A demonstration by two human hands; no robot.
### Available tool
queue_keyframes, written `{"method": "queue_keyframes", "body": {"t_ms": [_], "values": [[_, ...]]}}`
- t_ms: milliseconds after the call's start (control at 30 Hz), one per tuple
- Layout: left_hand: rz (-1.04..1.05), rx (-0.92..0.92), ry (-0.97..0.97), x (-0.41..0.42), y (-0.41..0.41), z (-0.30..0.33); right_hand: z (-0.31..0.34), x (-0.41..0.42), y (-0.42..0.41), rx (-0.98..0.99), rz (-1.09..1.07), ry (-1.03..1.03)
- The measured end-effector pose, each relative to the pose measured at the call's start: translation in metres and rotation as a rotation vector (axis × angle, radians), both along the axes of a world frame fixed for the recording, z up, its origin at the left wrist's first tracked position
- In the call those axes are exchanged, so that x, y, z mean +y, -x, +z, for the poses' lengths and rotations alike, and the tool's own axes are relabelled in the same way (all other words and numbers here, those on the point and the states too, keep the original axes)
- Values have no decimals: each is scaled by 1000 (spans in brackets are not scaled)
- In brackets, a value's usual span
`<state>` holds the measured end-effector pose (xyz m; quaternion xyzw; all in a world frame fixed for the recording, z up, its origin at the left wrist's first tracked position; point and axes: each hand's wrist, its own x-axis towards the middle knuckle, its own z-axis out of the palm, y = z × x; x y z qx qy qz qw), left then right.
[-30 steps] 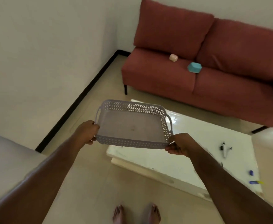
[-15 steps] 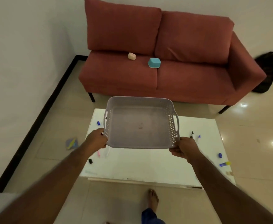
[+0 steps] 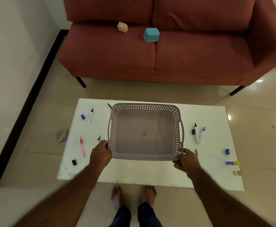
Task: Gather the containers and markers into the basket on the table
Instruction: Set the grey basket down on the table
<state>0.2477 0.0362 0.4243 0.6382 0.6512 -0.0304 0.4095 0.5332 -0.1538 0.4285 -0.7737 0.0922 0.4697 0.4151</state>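
Note:
An empty grey perforated basket [image 3: 177, 115] is held over the middle of the white table [image 3: 150, 171]. My left hand [image 3: 101, 154] grips its near left corner and my right hand [image 3: 185, 162] grips its near right corner. Markers lie scattered on the table: a white one [image 3: 90, 116] and a pink one [image 3: 82, 146] on the left, two white ones [image 3: 196, 132] on the right. Loose blue caps [image 3: 83, 116] and a black cap [image 3: 74, 162] lie among them. A pink container [image 3: 122, 27] and a teal container [image 3: 151, 34] sit on the red sofa [image 3: 191, 51].
A blue and yellow item [image 3: 232, 163] lies at the table's right edge. A grey and yellow object [image 3: 62, 135] is on the floor left of the table. My bare feet [image 3: 133, 195] stand at the table's near edge. A white wall runs along the left.
I have turned and stepped to face the table squarely. The basket, held in both hands throughout, has come down lower over the table's middle.

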Motion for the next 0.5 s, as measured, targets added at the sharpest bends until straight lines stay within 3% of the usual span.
{"method": "queue_keyframes", "body": {"t_ms": [233, 500], "values": [[5, 34, 36, 12, -29, -73, -88, 13, -13, 29, -72, 97], [-25, 57, -1, 33, -65, -122, -135, 34, -40, -64, -67, 73]]}}
